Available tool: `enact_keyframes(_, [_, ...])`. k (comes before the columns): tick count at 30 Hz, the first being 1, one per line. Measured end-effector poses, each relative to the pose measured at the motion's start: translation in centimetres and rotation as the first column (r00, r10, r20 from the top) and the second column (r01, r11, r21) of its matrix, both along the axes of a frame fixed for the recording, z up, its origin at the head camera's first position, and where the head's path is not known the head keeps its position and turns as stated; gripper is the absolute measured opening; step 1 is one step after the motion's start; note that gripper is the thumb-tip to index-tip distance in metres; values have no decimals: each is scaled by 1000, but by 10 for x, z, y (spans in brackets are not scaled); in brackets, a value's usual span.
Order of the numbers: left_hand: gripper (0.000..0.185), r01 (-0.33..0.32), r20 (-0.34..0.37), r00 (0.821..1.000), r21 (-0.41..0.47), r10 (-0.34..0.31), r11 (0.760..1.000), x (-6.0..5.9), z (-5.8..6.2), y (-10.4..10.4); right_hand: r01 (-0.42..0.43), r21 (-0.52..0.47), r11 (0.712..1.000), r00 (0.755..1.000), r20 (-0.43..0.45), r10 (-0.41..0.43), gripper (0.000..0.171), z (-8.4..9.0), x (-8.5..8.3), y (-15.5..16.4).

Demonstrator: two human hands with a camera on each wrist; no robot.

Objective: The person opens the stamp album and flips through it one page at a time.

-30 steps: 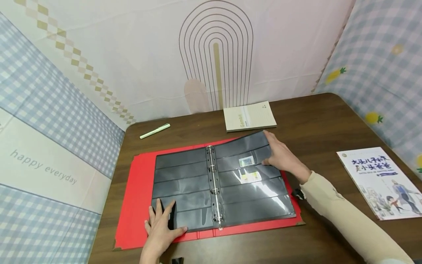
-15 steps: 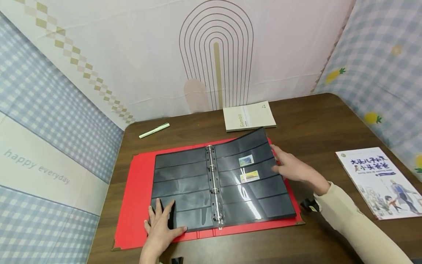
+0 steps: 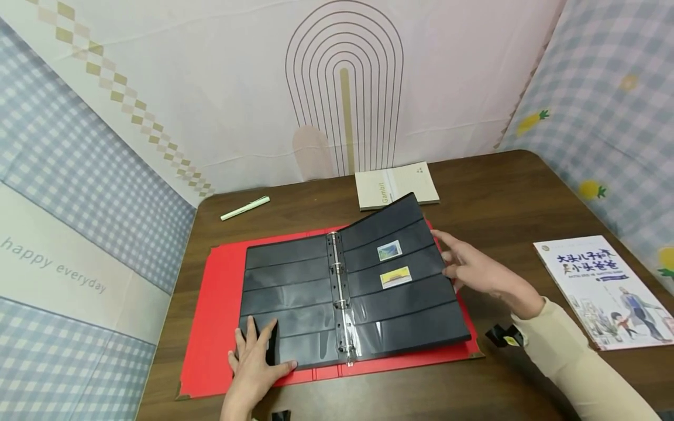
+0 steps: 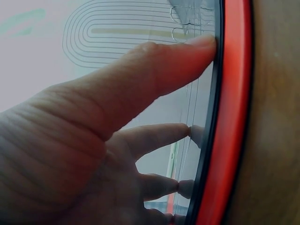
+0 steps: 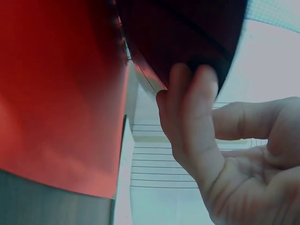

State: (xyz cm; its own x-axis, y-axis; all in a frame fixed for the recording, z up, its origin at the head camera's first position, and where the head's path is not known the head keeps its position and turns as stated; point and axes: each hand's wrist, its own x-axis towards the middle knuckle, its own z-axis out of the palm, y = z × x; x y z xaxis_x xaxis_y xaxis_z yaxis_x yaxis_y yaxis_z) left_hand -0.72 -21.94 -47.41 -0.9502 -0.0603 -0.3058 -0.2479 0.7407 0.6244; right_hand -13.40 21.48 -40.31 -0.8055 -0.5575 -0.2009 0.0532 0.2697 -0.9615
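Observation:
A red ring-binder stamp album point(image 3: 207, 327) lies spread on the table, with black pocket pages on both sides of its metal rings point(image 3: 341, 286). My left hand point(image 3: 254, 363) rests with fingers spread on the lower left page point(image 3: 295, 263); in the left wrist view its thumb point(image 4: 140, 82) touches the glossy sheet near the edge. With my right hand point(image 3: 481, 272) I pinch the outer edge of the right page point(image 3: 416, 316), its far corner raised. The right wrist view shows fingers behind the page point(image 5: 187, 37). That page carries a blue-green stamp point(image 3: 389, 250) and a yellow stamp point(image 3: 396, 277).
Behind the album lie a cream notebook point(image 3: 416, 184) and a pale green pen point(image 3: 244, 208). A picture book point(image 3: 605, 292) is at the right. A small black object point(image 3: 502, 335) shows by the right sleeve. Patterned cloth hangs around the table point(image 3: 489, 193).
The right page's far corner has risen and tilted toward the left. My right hand has shifted down and outward along its edge. Glare has left the stamps. My left hand stays put.

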Motion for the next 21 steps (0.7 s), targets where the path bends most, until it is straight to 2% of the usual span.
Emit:
enact_keyframes(3, [96,-2,-5,1000,0,2,1000,1,0,0,2,-30,1000,1000,9,-2,84,6,-1,0])
enact_keyframes(9, [96,-2,1,1000,-2,2,1000,1,0,0,1,-32,1000,1000,-6,-1,84,16,0,-3])
enact_keyframes(21, [96,-1,6,1000,3,1,1000,1,1,-1,-18,72,997,992,-123,27,81,41,1,-16])
